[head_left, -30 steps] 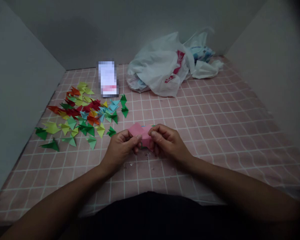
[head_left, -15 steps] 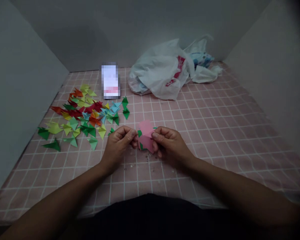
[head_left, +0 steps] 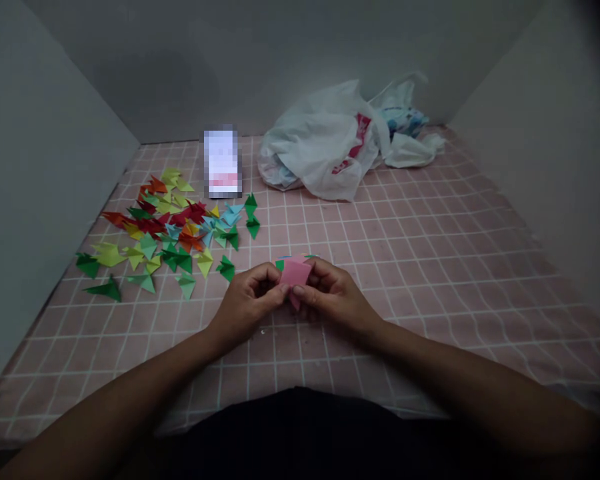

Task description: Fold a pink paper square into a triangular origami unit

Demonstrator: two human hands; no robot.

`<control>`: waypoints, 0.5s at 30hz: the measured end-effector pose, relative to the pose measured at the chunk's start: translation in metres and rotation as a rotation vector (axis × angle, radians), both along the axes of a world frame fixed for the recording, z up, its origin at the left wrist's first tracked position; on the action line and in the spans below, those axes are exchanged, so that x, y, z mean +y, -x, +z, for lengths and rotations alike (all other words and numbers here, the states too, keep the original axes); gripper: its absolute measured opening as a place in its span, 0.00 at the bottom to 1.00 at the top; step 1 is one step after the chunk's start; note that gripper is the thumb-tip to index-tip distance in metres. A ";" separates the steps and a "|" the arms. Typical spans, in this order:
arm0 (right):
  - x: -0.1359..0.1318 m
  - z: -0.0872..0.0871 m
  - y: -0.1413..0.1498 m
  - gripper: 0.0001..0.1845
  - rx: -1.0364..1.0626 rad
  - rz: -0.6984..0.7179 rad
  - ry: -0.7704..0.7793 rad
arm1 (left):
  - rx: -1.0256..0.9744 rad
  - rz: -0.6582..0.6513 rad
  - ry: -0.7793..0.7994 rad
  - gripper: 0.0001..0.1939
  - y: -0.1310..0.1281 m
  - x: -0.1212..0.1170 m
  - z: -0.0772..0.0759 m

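A small folded pink paper [head_left: 295, 273] is pinched between both my hands just above the pink checked tablecloth [head_left: 405, 267]. My left hand [head_left: 247, 303] grips its left edge with curled fingers. My right hand [head_left: 333, 297] grips its right side, thumb on top. Bits of green and blue paper [head_left: 280, 264] peek out behind the pink piece. To the left lies a spread of folded paper pieces [head_left: 165, 230] in green, yellow, red, orange and light blue; the nearest green one [head_left: 226, 268] is just left of my left hand.
A crumpled white plastic bag [head_left: 330, 147] with red print lies at the back, more white and blue wrapping [head_left: 405, 130] beside it. A small upright blurred card [head_left: 223, 163] stands at the back centre. Grey walls [head_left: 40, 200] enclose the table on three sides.
My hands have closed together on the pink paper, which now shows a smaller, more folded shape. The view has shifted slightly downward since one second ago.
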State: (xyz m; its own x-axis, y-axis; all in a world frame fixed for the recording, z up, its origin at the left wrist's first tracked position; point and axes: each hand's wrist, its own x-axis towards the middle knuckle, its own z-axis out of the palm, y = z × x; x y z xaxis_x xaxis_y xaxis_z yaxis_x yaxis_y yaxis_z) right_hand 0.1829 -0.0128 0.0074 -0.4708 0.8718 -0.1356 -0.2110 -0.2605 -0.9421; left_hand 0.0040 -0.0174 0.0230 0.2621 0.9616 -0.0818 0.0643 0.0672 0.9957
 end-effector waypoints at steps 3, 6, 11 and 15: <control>0.002 0.000 -0.001 0.09 -0.065 -0.048 -0.102 | -0.004 0.017 0.017 0.08 -0.001 0.001 0.000; 0.003 0.001 -0.004 0.02 -0.208 -0.150 -0.353 | -0.053 0.063 0.066 0.07 -0.003 -0.001 -0.001; 0.005 -0.001 -0.010 0.07 -0.440 -0.277 -1.000 | -0.237 0.049 0.195 0.10 -0.004 -0.004 -0.003; 0.005 -0.007 -0.010 0.09 -0.573 -0.268 -1.310 | -0.373 0.134 0.355 0.10 -0.007 -0.004 -0.007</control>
State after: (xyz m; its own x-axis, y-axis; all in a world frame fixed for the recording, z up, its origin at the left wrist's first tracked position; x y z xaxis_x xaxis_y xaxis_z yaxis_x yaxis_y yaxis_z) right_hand 0.1927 -0.0077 0.0005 -0.4333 0.5667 0.7008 0.3648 0.8213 -0.4386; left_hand 0.0113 -0.0214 0.0164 0.2121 0.9188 -0.3329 -0.3223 0.3874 0.8638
